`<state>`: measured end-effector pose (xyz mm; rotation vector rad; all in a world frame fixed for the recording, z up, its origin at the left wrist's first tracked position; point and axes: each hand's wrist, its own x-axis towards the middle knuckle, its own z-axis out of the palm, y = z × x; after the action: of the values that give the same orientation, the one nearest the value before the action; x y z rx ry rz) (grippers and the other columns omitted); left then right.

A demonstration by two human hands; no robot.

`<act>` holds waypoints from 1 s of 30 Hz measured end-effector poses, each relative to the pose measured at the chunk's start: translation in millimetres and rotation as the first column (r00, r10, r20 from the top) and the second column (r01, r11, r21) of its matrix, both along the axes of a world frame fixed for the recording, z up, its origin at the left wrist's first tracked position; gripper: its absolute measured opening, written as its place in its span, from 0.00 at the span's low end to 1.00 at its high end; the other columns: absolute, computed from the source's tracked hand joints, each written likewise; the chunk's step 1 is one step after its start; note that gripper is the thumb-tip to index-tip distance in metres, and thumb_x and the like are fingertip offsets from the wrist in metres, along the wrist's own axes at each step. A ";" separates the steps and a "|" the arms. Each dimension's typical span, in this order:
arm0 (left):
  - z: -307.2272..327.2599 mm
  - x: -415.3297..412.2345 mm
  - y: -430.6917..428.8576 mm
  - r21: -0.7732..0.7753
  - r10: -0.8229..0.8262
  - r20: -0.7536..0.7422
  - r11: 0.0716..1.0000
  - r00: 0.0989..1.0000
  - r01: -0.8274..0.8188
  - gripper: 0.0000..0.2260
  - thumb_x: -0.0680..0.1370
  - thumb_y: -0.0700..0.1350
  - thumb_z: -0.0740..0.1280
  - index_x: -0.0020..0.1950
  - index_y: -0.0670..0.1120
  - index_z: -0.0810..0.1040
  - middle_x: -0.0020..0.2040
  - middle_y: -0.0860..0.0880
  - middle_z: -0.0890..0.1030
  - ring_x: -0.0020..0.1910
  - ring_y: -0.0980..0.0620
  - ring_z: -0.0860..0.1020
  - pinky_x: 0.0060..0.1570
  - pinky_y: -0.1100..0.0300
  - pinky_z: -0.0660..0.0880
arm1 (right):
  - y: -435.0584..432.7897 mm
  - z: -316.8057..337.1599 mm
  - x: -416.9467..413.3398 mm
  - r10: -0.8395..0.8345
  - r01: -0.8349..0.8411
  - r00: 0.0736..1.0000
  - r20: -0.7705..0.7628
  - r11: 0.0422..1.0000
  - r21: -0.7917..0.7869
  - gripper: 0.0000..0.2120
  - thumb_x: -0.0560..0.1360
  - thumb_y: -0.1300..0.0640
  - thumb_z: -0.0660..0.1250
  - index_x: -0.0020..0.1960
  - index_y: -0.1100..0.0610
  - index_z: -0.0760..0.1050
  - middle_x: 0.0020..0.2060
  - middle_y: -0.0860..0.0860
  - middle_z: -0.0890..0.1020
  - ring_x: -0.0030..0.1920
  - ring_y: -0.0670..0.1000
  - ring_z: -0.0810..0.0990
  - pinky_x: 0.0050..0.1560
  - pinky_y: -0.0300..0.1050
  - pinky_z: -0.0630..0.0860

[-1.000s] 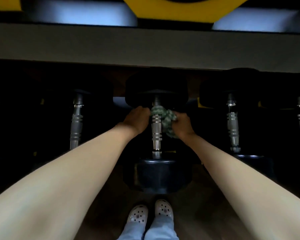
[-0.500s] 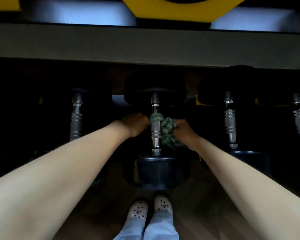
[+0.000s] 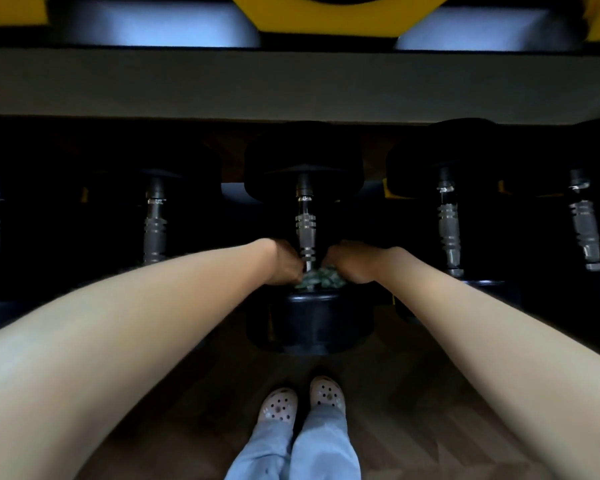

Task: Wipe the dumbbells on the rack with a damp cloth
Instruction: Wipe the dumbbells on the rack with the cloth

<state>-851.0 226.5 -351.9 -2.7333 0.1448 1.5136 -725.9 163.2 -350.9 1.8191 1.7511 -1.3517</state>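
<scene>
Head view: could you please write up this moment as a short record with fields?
target: centre dumbbell, lying on the rack
cloth: green cloth, bunched at the near end of the handle, against the near head
hands: left hand and right hand each grip the cloth, one on either side of the handle
neighbours: other dumbbells on both sides, untouched
floor: wood; pale shoes below

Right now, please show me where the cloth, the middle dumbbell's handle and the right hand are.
cloth [image 3: 321,277]: head view, on the bunched green fabric.
middle dumbbell's handle [image 3: 306,233]: head view, on the ribbed metal grip.
right hand [image 3: 352,263]: head view, on the back of the hand.
</scene>
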 end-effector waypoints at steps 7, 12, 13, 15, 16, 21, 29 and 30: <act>37.3 -2.0 -4.5 0.051 -0.178 0.019 0.983 0.984 0.176 0.14 0.81 0.35 0.53 0.63 0.39 0.74 0.63 0.42 0.76 0.63 0.42 0.73 0.58 0.53 0.70 | 2.6 41.4 -10.1 0.458 -0.485 0.859 0.228 0.871 0.077 0.13 0.79 0.65 0.55 0.58 0.64 0.75 0.56 0.59 0.78 0.56 0.59 0.77 0.49 0.46 0.71; 85.6 -2.9 -3.2 0.043 -0.168 0.060 0.985 0.984 0.166 0.14 0.80 0.36 0.54 0.61 0.41 0.74 0.59 0.43 0.77 0.57 0.42 0.76 0.50 0.53 0.72 | -5.5 66.8 8.7 0.175 -0.183 0.982 0.071 0.976 0.116 0.22 0.73 0.72 0.53 0.60 0.59 0.77 0.56 0.57 0.78 0.56 0.57 0.77 0.50 0.46 0.73; 94.3 -0.5 -2.5 0.026 -0.087 0.085 0.996 0.993 0.085 0.14 0.80 0.36 0.54 0.61 0.42 0.74 0.59 0.43 0.77 0.57 0.42 0.76 0.49 0.54 0.72 | -9.0 74.3 14.6 0.042 -0.044 0.999 0.019 0.993 0.109 0.24 0.73 0.74 0.52 0.60 0.59 0.77 0.57 0.56 0.79 0.56 0.57 0.77 0.53 0.47 0.74; 101.2 5.7 3.2 -0.039 0.190 0.140 0.982 0.972 -0.187 0.13 0.79 0.37 0.56 0.59 0.42 0.75 0.57 0.42 0.77 0.56 0.41 0.76 0.48 0.55 0.72 | -16.1 84.4 30.7 -0.204 0.211 0.976 -0.079 0.974 0.086 0.23 0.74 0.74 0.51 0.55 0.60 0.80 0.52 0.55 0.81 0.51 0.53 0.80 0.51 0.45 0.77; 102.6 10.4 5.8 -0.106 0.360 0.175 0.932 0.917 -0.346 0.12 0.78 0.37 0.57 0.58 0.41 0.76 0.55 0.41 0.78 0.54 0.41 0.76 0.48 0.57 0.72 | -22.1 90.2 40.5 -0.329 0.341 0.934 -0.142 0.938 0.068 0.20 0.74 0.73 0.51 0.48 0.60 0.80 0.44 0.55 0.82 0.43 0.49 0.81 0.43 0.41 0.77; 105.5 49.3 -7.9 -0.589 0.970 0.044 0.219 0.240 -0.778 0.17 0.75 0.33 0.61 0.62 0.44 0.78 0.52 0.44 0.81 0.51 0.48 0.80 0.51 0.63 0.74 | -59.6 100.9 93.1 -0.741 0.738 0.588 -0.324 0.656 -0.160 0.20 0.78 0.68 0.52 0.34 0.55 0.76 0.32 0.51 0.80 0.34 0.50 0.78 0.38 0.41 0.74; 97.5 139.6 -46.3 -0.694 0.850 -0.499 -0.509 -0.170 -0.509 0.07 0.74 0.30 0.65 0.44 0.42 0.72 0.42 0.40 0.78 0.43 0.46 0.81 0.53 0.57 0.78 | -101.2 97.3 193.6 -0.920 0.932 0.059 -0.388 0.190 -0.309 0.15 0.71 0.71 0.49 0.48 0.62 0.73 0.41 0.57 0.79 0.36 0.54 0.81 0.33 0.45 0.76; 94.0 150.6 -49.9 -0.721 0.870 -0.465 -0.481 -0.167 -0.498 0.08 0.73 0.31 0.67 0.43 0.42 0.72 0.43 0.40 0.78 0.43 0.48 0.81 0.53 0.58 0.78 | -101.7 97.0 204.8 -0.912 0.924 0.021 -0.409 0.174 -0.340 0.14 0.71 0.69 0.49 0.45 0.62 0.73 0.39 0.56 0.78 0.35 0.54 0.79 0.35 0.46 0.75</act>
<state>-700.4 176.6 -257.9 -3.8357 -2.8616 0.1973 -521.1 61.5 -253.8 3.0008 0.3027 -2.4918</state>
